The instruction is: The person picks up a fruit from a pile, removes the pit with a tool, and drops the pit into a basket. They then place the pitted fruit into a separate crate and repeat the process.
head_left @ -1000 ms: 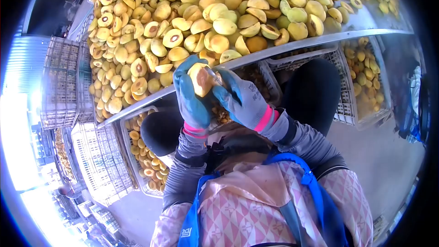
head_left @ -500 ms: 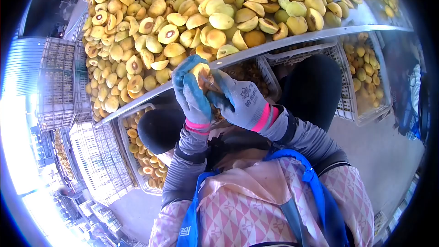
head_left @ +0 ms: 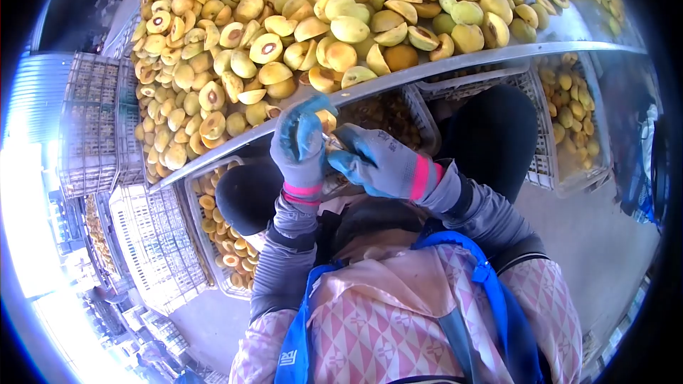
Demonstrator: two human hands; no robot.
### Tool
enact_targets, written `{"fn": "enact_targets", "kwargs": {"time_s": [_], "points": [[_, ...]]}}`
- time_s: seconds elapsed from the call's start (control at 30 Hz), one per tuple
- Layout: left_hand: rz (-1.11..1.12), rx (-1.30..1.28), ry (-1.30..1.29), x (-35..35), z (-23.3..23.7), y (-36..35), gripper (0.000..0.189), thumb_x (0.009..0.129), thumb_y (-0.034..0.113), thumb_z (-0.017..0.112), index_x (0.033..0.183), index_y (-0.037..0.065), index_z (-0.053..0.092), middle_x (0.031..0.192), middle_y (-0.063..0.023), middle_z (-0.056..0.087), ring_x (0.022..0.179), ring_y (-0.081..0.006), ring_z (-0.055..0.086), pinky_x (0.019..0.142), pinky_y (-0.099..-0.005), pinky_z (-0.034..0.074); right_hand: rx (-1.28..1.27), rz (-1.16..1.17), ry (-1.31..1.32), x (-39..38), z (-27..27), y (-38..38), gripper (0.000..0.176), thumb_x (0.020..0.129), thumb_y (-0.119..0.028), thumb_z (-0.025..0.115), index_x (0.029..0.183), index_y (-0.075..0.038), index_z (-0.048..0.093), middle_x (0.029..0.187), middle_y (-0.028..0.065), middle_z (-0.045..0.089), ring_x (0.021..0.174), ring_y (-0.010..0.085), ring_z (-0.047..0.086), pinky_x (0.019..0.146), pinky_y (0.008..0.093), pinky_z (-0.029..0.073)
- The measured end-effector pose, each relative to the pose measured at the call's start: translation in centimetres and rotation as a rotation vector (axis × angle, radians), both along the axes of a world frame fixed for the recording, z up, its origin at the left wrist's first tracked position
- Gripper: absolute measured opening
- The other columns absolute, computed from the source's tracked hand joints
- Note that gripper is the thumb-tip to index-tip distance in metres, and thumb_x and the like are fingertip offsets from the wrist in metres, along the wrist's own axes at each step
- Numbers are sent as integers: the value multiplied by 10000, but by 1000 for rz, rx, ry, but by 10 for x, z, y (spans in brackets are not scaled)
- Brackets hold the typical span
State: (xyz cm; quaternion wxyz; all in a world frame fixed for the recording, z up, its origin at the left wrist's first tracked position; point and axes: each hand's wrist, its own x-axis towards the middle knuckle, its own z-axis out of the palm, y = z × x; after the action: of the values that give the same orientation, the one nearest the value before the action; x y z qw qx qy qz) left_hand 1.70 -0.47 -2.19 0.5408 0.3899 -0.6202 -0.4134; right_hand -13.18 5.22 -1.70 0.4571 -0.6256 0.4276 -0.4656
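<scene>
The worker was positioned close against the counter (head_left: 455, 64), both hands gloved and brought together at its near edge. The left hand (head_left: 297, 146) was curled around a piece of fruit (head_left: 328, 121), of which only a yellow portion showed above the fingers. The right hand (head_left: 380, 162) was closed, its fingertips gripping what appeared to be a slim tool (head_left: 333, 141); gloves and glare hid most of it, so its type could not be confirmed. Its exposed end pointed at the left hand, just beside the fruit.

On the counter, beyond the raised edge, lay a deep heap of halved fruit (head_left: 348, 28), several with brown centres facing up. A crate of fruit (head_left: 234, 291) stood below and to the left, another crate (head_left: 546, 163) to the right, and an open crate (head_left: 427, 128) sat under the counter, near the right hand.

Hazards noted: the tool's end was close to the left palm and fingers, and a slip on wet flesh could have driven it into the glove. A loose left grip could have let the fruit drop towards the lap. Excess force might have torn the flesh. Halves near the counter's edge could have rolled over if knocked by a sleeve.
</scene>
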Motion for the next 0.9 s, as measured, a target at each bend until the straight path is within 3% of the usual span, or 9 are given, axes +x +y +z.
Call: {"fn": "enact_targets", "kwargs": {"time_s": [0.13, 0.2, 0.33, 0.4, 0.47, 0.57, 0.63, 0.73, 0.9], "points": [[-25, -50, -234, 0, -3, 0, 271, 816, 85, 682, 1059, -24, 632, 991, -107, 677, 888, -171, 628, 820, -297, 494, -90, -61, 172, 2, -21, 3, 234, 879, -207, 600, 1041, -50, 538, 823, 186, 623, 740, 382, 614, 646, 456, 490], [21, -144, -304, -1, -7, 0, 267, 829, 93, 668, 1065, -27, 634, 981, -100, 680, 896, -166, 626, 822, -287, 490, -251, -363, 337, 10, -26, 10, 217, 877, -216, 609, 1007, -50, 556, 816, 192, 614, 719, 391, 605, 618, 463, 469], [-91, -27, -199, 2, -6, 1, 299, 882, 206, 650, 1070, -26, 640, 958, -73, 679, 826, -121, 613, 747, -252, 489, -192, -248, 350, 4, -27, 8, 197, 888, -222, 603, 974, -48, 570, 814, 180, 618, 699, 389, 605, 596, 464, 459], [-237, 298, -62, 10, -6, -3, 386, 928, 334, 604, 1073, -21, 645, 937, -46, 673, 742, -75, 581, 656, -216, 469, -129, -209, 175, 3, -27, 4, 183, 902, -223, 593, 951, -47, 576, 793, 161, 626, 677, 376, 610, 580, 451, 461], [-231, 294, -21, 6, -8, -1, 454, 944, 412, 567, 1077, -15, 648, 907, -30, 668, 688, -45, 544, 601, -193, 441, -98, -143, 120, 3, -31, 0, 199, 916, -230, 581, 968, -38, 587, 783, 165, 629, 682, 387, 603, 585, 449, 458], [-217, 271, 4, 7, -2, 5, 434, 943, 390, 574, 1075, -17, 646, 904, -33, 669, 692, -55, 548, 614, -196, 449, -196, -182, -82, 6, -26, 3, 239, 937, -264, 571, 1001, -35, 601, 719, 120, 627, 632, 287, 614, 553, 375, 452], [-212, 150, -25, 4, 2, 9, 400, 947, 354, 572, 1076, -18, 646, 902, -35, 670, 687, -64, 549, 618, -197, 449, 413, 214, -407, -4, -18, 3, 299, 955, -321, 557, 1028, -36, 610, 666, 36, 595, 547, 135, 562, 489, 281, 419], [-311, 186, 13, 9, -4, 2, 312, 961, 259, 543, 1044, -18, 660, 860, -32, 657, 686, -69, 544, 607, -207, 438, 612, 194, -400, -15, -1, 5, 354, 953, -383, 558, 1025, -40, 610, 646, -24, 545, 502, 41, 476, 431, 214, 362], [-161, 319, -88, 5, 23, 16, 320, 991, 278, 508, 963, 7, 675, 791, -14, 635, 666, -52, 525, 590, -209, 436, 565, 272, -355, -18, 0, 4, 481, 909, -498, 592, 1064, -43, 600, 634, -20, 546, 456, 47, 453, 392, 192, 329]]}}
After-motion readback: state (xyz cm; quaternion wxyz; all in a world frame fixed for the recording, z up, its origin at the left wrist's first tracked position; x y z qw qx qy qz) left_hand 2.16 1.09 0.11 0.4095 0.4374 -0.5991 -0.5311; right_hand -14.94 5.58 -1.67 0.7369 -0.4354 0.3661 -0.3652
